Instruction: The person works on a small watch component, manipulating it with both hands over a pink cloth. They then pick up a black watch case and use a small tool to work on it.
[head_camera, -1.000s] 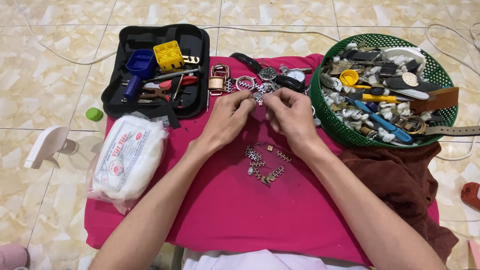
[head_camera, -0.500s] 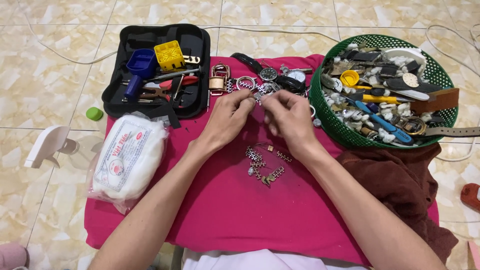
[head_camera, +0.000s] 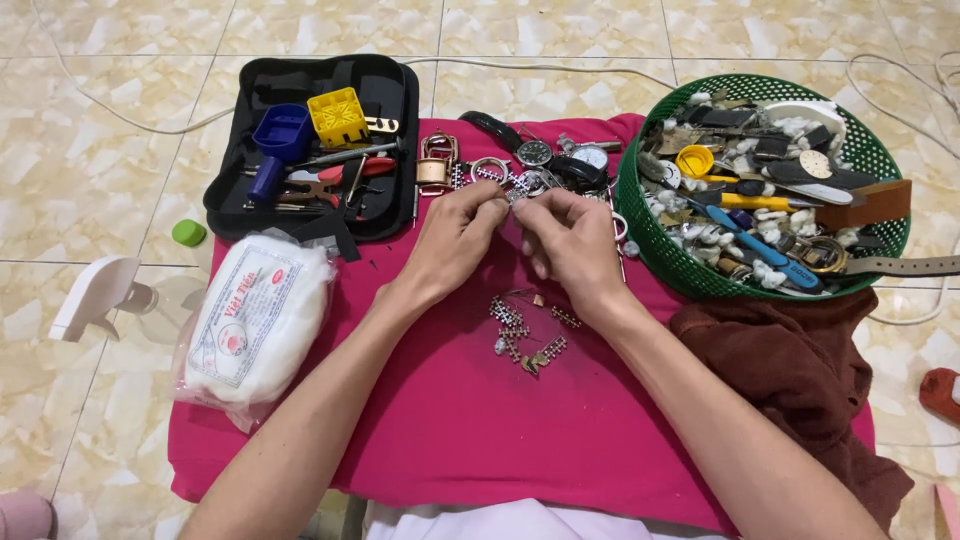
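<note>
Pinching a metal watch bracelet (head_camera: 518, 190) between both hands' fingers, left hand (head_camera: 455, 240) and right hand (head_camera: 570, 245), we judge work midway: loose links (head_camera: 525, 330) lie detached mid-cloth (head_camera: 450, 420).

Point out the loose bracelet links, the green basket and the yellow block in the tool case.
loose bracelet links (head_camera: 527, 332), head view, middle of the pile.
green basket (head_camera: 640, 232), head view, left wall.
yellow block (head_camera: 338, 116), head view, top face.

left hand (head_camera: 455, 235) + right hand (head_camera: 570, 240): pinching metal watch band (head_camera: 515, 192) | over pink cloth (head_camera: 450, 420)
</note>
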